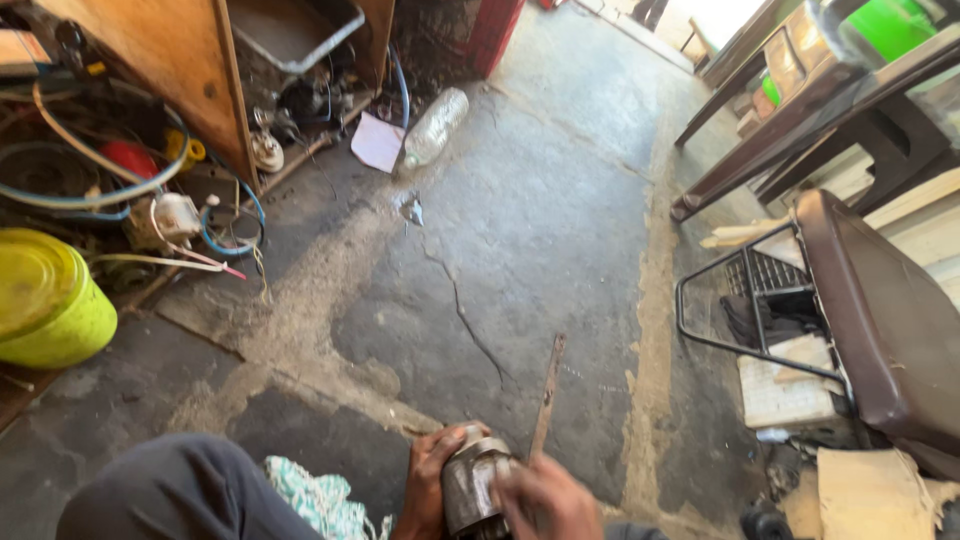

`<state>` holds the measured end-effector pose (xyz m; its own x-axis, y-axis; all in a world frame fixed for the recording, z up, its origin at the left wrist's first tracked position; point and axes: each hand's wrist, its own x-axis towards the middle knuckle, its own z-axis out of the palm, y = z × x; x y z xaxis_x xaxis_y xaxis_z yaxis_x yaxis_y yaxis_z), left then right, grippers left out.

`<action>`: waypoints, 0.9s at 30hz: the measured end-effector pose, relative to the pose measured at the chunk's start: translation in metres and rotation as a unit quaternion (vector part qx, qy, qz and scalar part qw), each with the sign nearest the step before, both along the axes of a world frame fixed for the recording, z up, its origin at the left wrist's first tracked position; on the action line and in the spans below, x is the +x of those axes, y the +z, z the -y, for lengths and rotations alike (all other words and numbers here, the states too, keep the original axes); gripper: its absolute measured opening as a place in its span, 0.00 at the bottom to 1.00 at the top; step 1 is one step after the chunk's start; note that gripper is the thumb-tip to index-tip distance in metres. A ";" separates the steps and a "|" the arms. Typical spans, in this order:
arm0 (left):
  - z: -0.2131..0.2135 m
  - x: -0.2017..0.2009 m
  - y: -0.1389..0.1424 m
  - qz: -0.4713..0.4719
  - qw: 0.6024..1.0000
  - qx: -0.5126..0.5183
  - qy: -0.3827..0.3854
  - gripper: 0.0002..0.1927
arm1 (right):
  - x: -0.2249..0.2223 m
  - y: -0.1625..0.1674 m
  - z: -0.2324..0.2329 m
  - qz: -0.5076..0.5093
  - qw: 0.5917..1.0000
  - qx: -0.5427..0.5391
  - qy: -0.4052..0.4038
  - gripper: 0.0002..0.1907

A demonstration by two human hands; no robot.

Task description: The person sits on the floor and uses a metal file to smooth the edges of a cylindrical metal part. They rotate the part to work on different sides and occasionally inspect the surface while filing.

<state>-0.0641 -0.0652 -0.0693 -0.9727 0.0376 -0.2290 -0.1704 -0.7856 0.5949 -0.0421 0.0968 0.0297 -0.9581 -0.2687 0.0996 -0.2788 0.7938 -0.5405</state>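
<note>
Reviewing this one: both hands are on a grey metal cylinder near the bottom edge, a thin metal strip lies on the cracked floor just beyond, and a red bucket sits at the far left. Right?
One detail is off: the bucket at far left is yellow-green, not red, as the head view shows. The rest stands: left hand and right hand on the grey metal cylinder, thin metal strip on the cracked floor beyond.
</note>
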 end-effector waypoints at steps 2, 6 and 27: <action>0.002 0.001 -0.004 -0.023 1.000 -0.018 -0.008 0.21 | -0.001 -0.005 -0.003 0.069 0.997 -0.018 -0.018 0.11; 0.001 -0.001 -0.013 -0.017 1.000 -0.009 0.009 0.21 | 0.001 -0.016 -0.010 0.006 0.995 -0.058 0.080 0.08; 0.002 -0.004 -0.013 -0.030 0.999 0.009 -0.009 0.22 | 0.005 0.001 -0.004 -0.004 0.993 -0.078 0.086 0.07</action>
